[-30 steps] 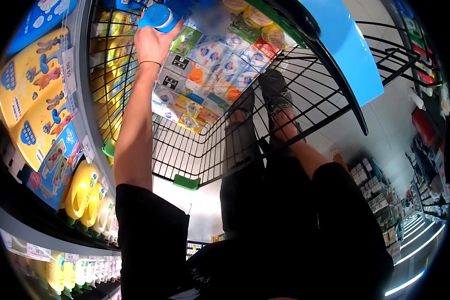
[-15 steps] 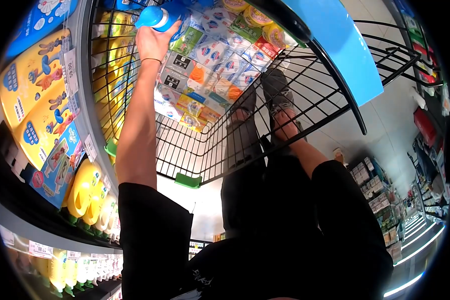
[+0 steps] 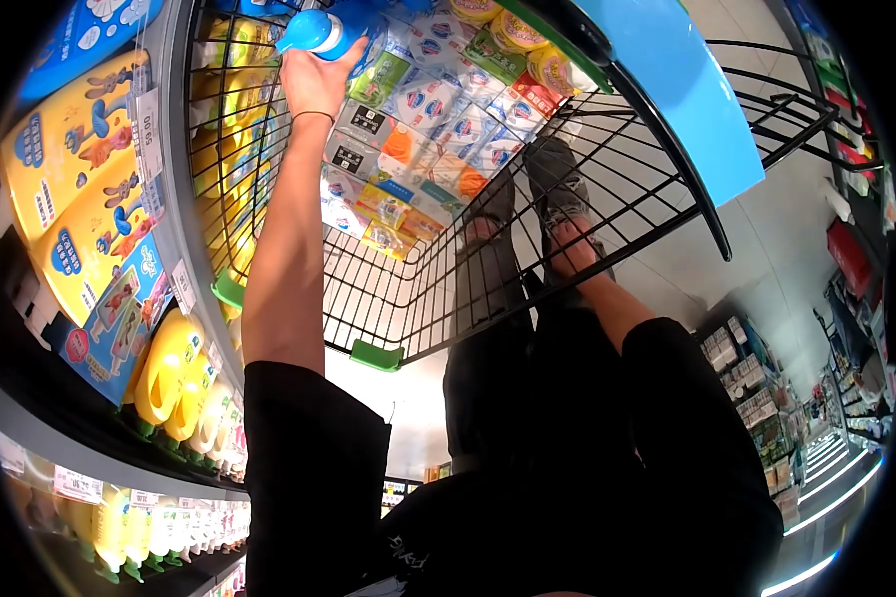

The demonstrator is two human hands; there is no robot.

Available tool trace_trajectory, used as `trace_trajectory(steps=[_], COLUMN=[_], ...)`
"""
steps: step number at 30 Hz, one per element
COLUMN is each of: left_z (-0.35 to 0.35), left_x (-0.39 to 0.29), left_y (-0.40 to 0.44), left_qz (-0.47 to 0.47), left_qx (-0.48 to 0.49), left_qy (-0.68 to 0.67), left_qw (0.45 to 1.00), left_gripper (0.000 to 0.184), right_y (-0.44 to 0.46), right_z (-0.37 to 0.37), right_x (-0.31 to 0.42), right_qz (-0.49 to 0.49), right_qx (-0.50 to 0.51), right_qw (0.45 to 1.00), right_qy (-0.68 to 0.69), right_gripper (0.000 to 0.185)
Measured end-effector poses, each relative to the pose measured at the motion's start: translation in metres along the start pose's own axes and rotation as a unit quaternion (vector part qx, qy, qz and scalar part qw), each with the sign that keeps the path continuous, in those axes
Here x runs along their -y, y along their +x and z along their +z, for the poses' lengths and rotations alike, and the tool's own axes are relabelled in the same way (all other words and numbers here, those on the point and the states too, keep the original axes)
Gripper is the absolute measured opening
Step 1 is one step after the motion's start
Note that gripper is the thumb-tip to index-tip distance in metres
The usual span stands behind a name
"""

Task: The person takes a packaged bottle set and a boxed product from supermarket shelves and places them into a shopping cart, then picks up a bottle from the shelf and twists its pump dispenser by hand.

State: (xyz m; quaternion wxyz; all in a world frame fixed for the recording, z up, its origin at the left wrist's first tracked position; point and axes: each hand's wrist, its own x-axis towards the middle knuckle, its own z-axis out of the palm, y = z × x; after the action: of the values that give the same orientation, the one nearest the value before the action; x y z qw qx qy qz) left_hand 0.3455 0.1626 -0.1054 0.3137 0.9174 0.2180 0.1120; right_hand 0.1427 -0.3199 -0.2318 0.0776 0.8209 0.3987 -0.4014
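Note:
My left hand (image 3: 314, 85) reaches up at the top left, its fingers wrapped round a blue bottle (image 3: 317, 34) with a blue cap. The bottle is over the inside of a black wire shopping cart (image 3: 408, 298). Beyond that hand lie many packs of boxed and wrapped soap (image 3: 423, 99), with yellow-lidded round tubs (image 3: 513, 32) near the top. My right hand (image 3: 572, 249) is low beside the cart's wire side, in front of my trouser leg. Wires and shadow obscure its fingers, so its grip is unclear.
A store shelf (image 3: 184, 179) runs along the left with yellow packs (image 3: 80, 179) and yellow bottles (image 3: 169, 368). A blue panel (image 3: 712, 109) stands by the cart's black bar (image 3: 667, 129). More stocked shelves (image 3: 757, 388) are at the right.
The view has shifted slightly, so the shelf, my left arm and the bottle appear a little further right. My left hand still grips the bottle; my right hand has hardly moved.

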Motion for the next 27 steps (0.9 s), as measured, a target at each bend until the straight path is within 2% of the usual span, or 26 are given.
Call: trace_trajectory(steps=[3,6,9,12,15,18,20,21,22,23,25,26,27], left_z=[0.004,0.009,0.004,0.008,0.008,0.011,0.018,0.022,0.023,0.021,0.017,0.022,0.027], left_x=[0.009,0.019,0.009,0.015,0.013,0.016,0.027,0.031,0.028,0.021,0.007,0.012,0.021], left_y=[0.000,0.001,0.001,0.000,-0.004,-0.014,-0.028,-0.038,-0.051,-0.065,-0.096,-0.117,-0.138], left_qz=[-0.016,-0.028,-0.026,-0.035,-0.044,-0.061,-0.083,-0.093,-0.106,-0.117,-0.197,-0.211,-0.223], left_qx=[0.017,0.037,0.047,0.044,0.029,0.005,-0.004,-0.028,-0.034,-0.041,-0.020,-0.015,-0.010], left_qy=[-0.001,-0.051,-0.061,-0.073,-0.041,-0.026,-0.057,-0.103,-0.099,-0.095,-0.138,-0.141,-0.144], left_qw=[1.000,0.998,0.997,0.996,0.998,0.998,0.995,0.990,0.989,0.988,0.970,0.967,0.964], left_gripper=[0.039,0.038,0.038,0.041,0.058,0.079,0.095,0.094,0.094,0.093,0.090,0.089,0.087], right_y=[0.008,0.000,-0.006,0.004,0.008,0.006,0.007,0.007,0.003,0.006,0.008,0.004,0.004], right_z=[-0.033,-0.013,-0.012,-0.019,-0.043,-0.049,-0.015,0.004,0.015,0.001,-0.048,-0.055,-0.059], right_x=[0.002,-0.005,-0.008,0.005,0.008,0.000,-0.007,-0.011,-0.017,-0.015,-0.004,-0.001,0.001], right_qz=[0.031,-0.015,-0.035,0.027,0.025,0.042,0.046,0.048,0.041,0.064,0.102,0.097,0.050], right_qx=[0.130,-0.084,-0.196,0.109,0.103,0.029,0.014,0.006,-0.066,0.017,0.182,0.139,0.153], right_qw=[0.991,0.996,0.978,0.993,0.990,0.997,0.999,0.999,0.995,0.996,0.976,0.984,0.987], right_qy=[-0.016,0.000,-0.070,-0.043,-0.096,-0.065,-0.010,0.018,0.065,0.066,0.069,0.046,-0.026], right_gripper=[0.030,0.023,0.023,0.037,0.039,0.024,0.031,0.036,0.033,0.032,0.030,0.029,0.031])
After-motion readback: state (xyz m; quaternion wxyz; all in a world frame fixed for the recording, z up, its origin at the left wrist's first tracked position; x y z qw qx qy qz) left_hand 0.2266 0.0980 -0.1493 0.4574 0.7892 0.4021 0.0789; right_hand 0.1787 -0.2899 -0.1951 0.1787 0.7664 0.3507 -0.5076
